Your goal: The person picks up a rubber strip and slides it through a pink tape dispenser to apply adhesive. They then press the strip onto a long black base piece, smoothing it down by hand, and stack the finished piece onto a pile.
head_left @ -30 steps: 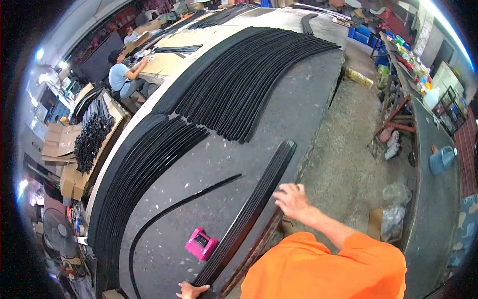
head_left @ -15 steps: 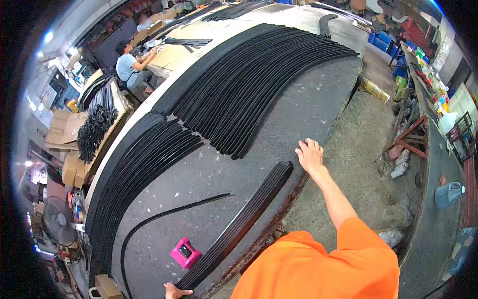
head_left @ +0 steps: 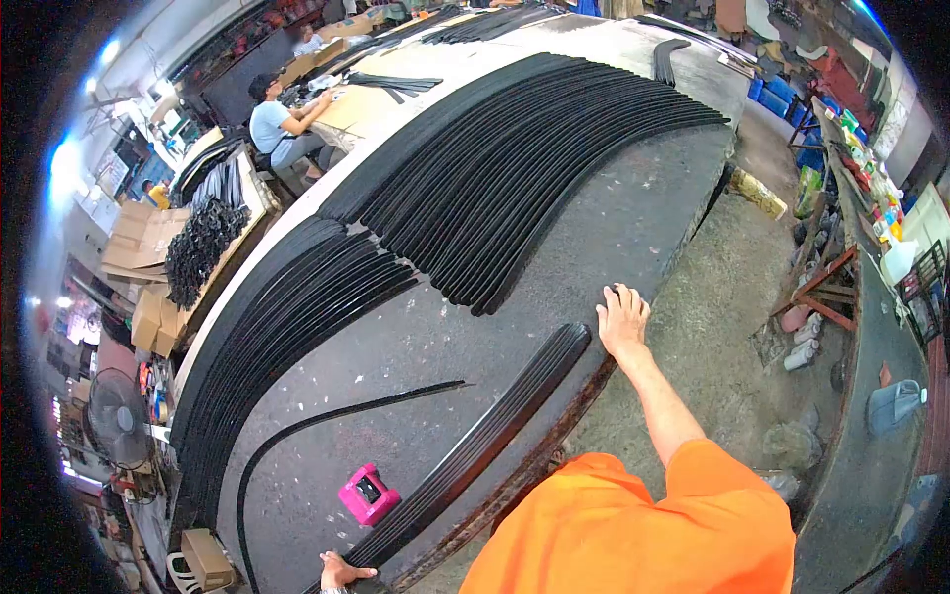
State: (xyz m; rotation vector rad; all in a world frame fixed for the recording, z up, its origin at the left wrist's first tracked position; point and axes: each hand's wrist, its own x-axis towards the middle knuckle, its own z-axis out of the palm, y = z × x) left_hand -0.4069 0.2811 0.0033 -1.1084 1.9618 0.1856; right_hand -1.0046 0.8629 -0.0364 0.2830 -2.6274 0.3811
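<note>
Near the table's right edge, my right hand [head_left: 623,321] is open with its fingers spread, just beyond the upper end of a narrow bundle of black strips [head_left: 495,426]. My left hand [head_left: 343,571] touches the lower end of that bundle, thumb stretched out to the right; its other fingers are partly hidden. Beside the bundle lies a pink device [head_left: 369,494] with a dark face. A single curved black strip [head_left: 327,416] rests on the dark tabletop [head_left: 633,218]. Two large rows of black strips [head_left: 495,158] [head_left: 287,297] lie farther back.
A person in a light blue shirt [head_left: 272,127] sits at the far left side. Cardboard boxes [head_left: 139,243] and a fan [head_left: 117,416] stand left. On the right are a long bench [head_left: 861,396], a rusty metal frame [head_left: 826,287] and a clear jug [head_left: 894,406].
The view has shifted slightly, so the table and strips appear a little farther right. My hands keep nearly the same places at the two ends of the bundle.
</note>
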